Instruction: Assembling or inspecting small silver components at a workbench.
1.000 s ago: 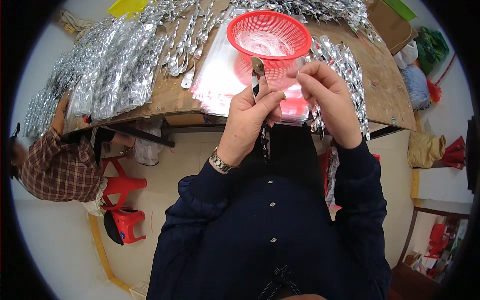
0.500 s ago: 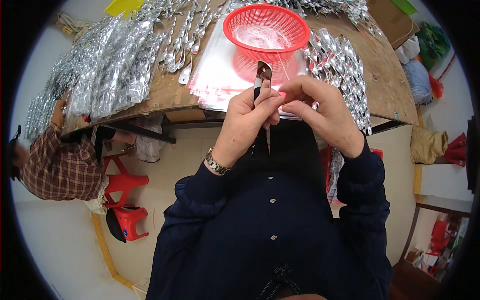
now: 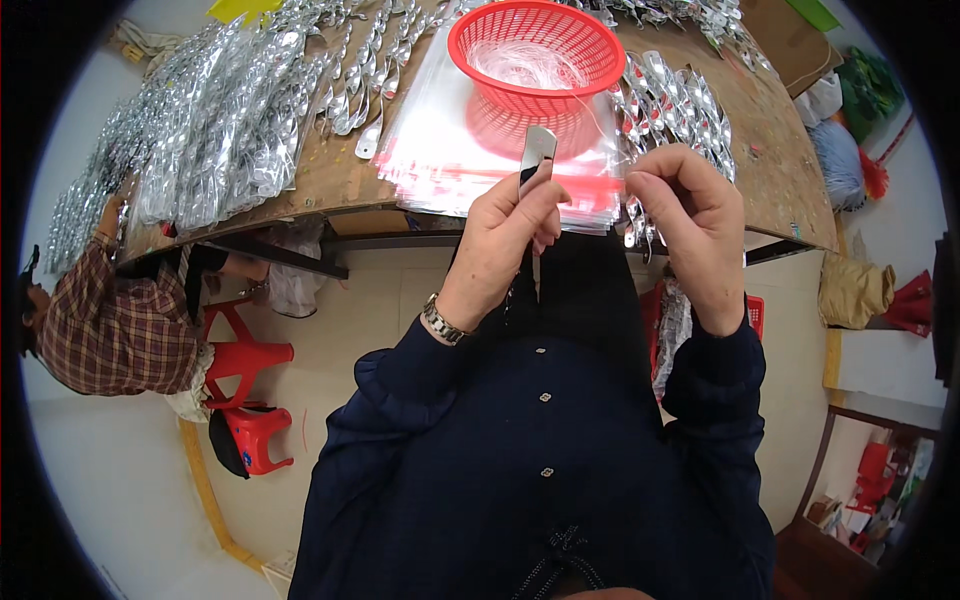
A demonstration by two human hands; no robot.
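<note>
Step in hand: judged to be fine, two-handed fingertip work. Brown wooden table: set beyond both hands. Stack of clear plastic sleeves with pink-red edges: laid flat, just beyond the left hand. Twisted, shiny silver strips: heaped just beyond the right hand. Round red plastic lattice basket: stood on the sleeves, beyond and between the hands; a pale, clear thread coil contained. Left hand: closed; by thumb and fingers a flat, mirror-bright silver strip was pinched, upper end raised above the thumb, lower part mostly hidden. Right hand: kept clear of the left; thumb and forefinger tips pressed together, other fingers curled. Fine clear strand: run from the basket toward the right hand; whether it was pinched there could not be told. Next move: a steady left pinch and precise right fingertips were judged to be called for.
</note>
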